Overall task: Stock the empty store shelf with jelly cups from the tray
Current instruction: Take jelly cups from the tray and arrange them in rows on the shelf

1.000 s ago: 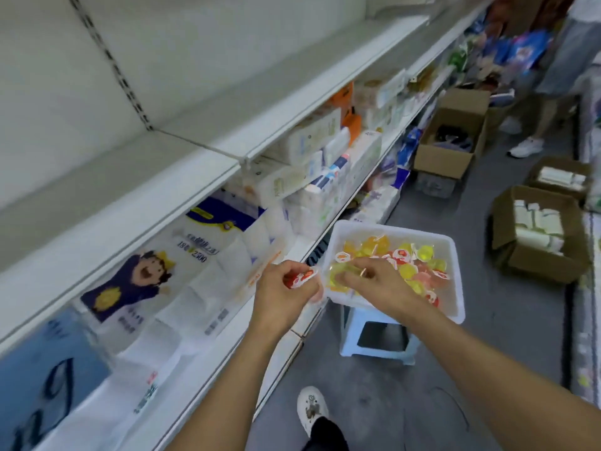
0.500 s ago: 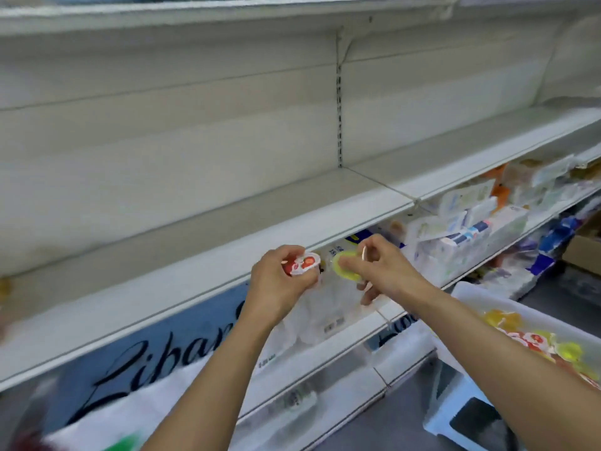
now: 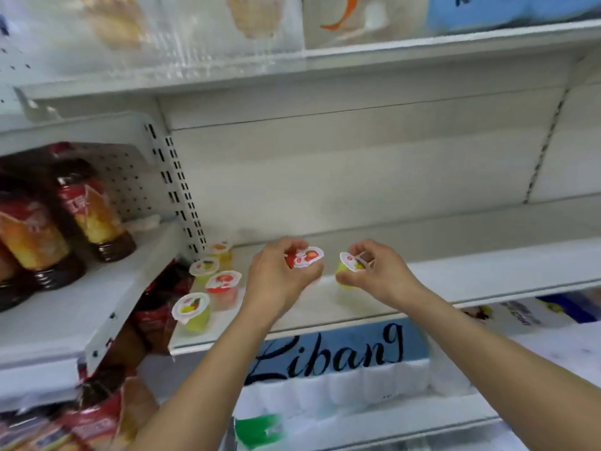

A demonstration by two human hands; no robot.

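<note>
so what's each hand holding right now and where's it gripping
The left hand grips a red jelly cup round its body, below the lid. The right hand pinches a yellow-green jelly cup at its rim and side.

Both my bare forearms reach forward and upward, converging. My left hand [image 3: 279, 278] curls its fingers round a small red-lidded jelly cup [image 3: 305, 258]. My right hand [image 3: 377, 271], just beside it, pinches a small yellow-green jelly cup [image 3: 346, 271] between thumb and fingertips.
</note>
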